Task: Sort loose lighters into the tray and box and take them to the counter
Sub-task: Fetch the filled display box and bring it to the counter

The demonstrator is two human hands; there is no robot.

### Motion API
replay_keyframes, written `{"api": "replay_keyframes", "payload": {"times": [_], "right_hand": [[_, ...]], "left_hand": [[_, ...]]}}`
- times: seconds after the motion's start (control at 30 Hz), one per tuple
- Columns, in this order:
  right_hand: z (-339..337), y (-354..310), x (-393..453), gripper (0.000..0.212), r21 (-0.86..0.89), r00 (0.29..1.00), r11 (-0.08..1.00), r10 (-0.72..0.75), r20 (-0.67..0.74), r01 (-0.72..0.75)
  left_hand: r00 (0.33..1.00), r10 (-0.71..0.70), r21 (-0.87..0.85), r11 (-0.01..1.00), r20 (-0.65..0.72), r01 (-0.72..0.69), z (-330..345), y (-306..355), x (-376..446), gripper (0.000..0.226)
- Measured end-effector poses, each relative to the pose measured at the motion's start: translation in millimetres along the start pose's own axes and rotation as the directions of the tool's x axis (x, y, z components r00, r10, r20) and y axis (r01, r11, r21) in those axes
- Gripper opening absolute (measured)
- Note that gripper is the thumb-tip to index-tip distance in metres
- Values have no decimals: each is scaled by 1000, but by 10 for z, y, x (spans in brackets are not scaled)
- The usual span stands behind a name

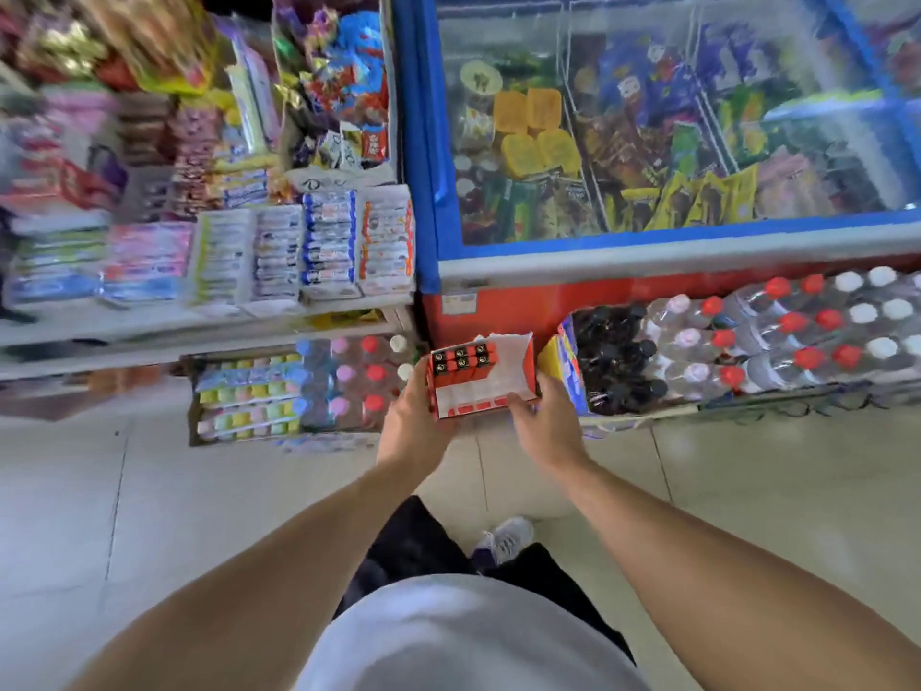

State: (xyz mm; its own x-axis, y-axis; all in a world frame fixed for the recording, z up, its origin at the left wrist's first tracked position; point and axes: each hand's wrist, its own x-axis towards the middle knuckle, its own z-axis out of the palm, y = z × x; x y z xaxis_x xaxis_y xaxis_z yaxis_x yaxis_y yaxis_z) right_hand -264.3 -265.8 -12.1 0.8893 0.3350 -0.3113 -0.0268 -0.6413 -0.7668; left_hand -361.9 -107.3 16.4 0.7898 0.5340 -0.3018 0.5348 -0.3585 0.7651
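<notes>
The person stands in the shop aisle and carries a small red and white box [482,379] in front of the body, above the tiled floor [149,491]. The left hand [413,416] grips the left side of the box, with the thumb over the edge, and the right hand [540,423] holds the near right corner, the fingers curled under and around it. Inside the box, in the far left corner, I see a small group of red lighters [461,360] with black tops, standing upright in two short rows. The rest of the box shows only its white inside, so it looks far from full. I cannot see any tray here, and I also see no loose lighters lying around. In my judgement the sorting part is finished, or at least paused, and the person is now in the carrying part of the task. The counter does not appear in the view. In front are only a blue freezer [428,192] with a glass lid, shelves of sweets [309,251] on the left, and packs of bottles [797,336] on the floor at the right. So what is left, as I understand it, is to walk on to the counter and to put the box down there.
</notes>
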Motion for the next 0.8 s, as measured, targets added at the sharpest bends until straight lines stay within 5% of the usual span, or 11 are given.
{"api": "replay_keyframes", "payload": {"times": [0.43,0.8], "right_hand": [[2044,-1469,-623,28,-14,973,980,-197,118,200],[3625,-3129,-625,58,104,928,931,-360,96,350]], "left_hand": [[989,-43,-160,987,-141,20,-2069,-1713,-285,85],[941,-72,-218,976,-331,-3,-3969,-2524,62,93]]}}
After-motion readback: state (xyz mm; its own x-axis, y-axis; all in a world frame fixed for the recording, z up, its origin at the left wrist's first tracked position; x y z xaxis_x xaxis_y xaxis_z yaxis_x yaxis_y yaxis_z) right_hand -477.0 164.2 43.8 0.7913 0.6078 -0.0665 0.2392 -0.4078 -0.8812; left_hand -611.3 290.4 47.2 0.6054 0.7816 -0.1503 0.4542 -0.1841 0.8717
